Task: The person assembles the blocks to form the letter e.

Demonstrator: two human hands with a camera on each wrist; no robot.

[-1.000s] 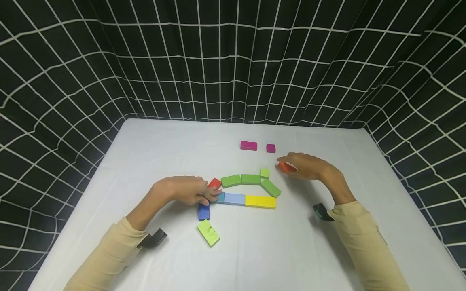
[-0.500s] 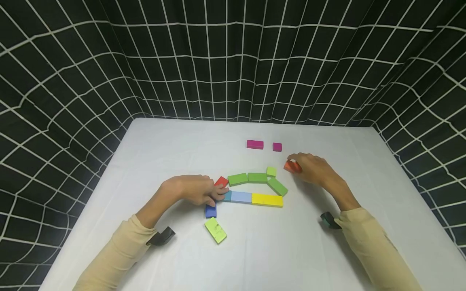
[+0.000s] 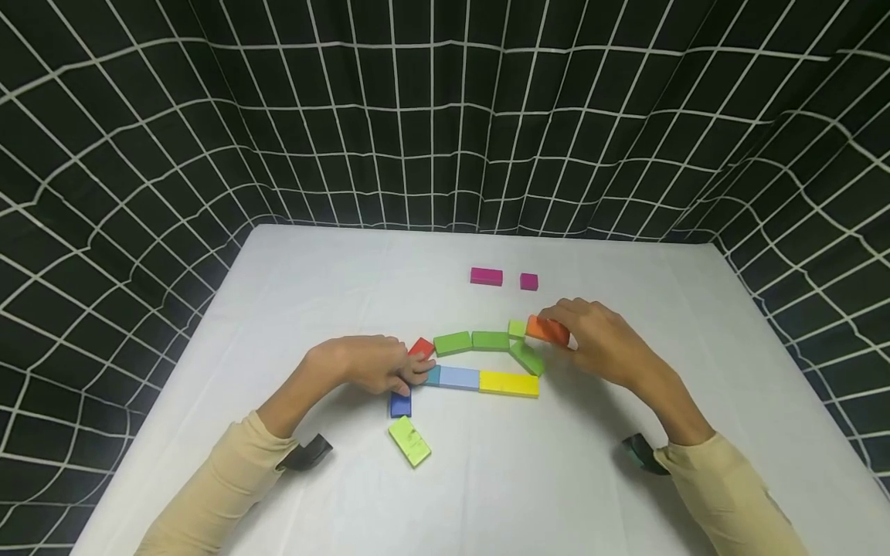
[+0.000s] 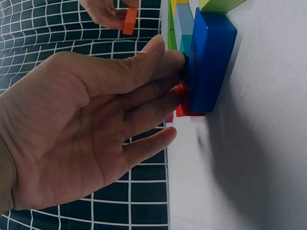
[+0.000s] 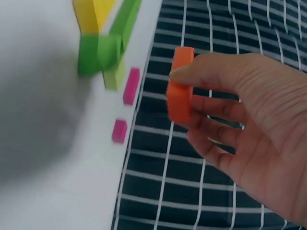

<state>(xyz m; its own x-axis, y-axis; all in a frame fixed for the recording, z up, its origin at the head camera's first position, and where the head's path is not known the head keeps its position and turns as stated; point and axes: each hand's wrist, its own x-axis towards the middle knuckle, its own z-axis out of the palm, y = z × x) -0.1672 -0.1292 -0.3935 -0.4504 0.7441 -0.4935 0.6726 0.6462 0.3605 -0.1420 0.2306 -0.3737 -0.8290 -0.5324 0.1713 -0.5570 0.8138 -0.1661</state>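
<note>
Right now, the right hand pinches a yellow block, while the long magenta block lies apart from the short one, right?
Not quite: the right wrist view shows the right hand pinching an orange block, not yellow. The long magenta block does lie apart from the short magenta block.

Long beige sleeves (image 3: 212,490), lightly creased; dark wrist pieces (image 3: 307,454)

Setting: lab-style recording booth, judging by appearance; building beyond it hidden. Dark cloth (image 3: 445,116) bearing a white grid hangs behind and along both sides, its lines bending with the folds. It encloses a desk (image 3: 528,486) with a plain white surface. Small dark devices (image 3: 307,454) at both wrists also suggest an instrumented station.
</note>
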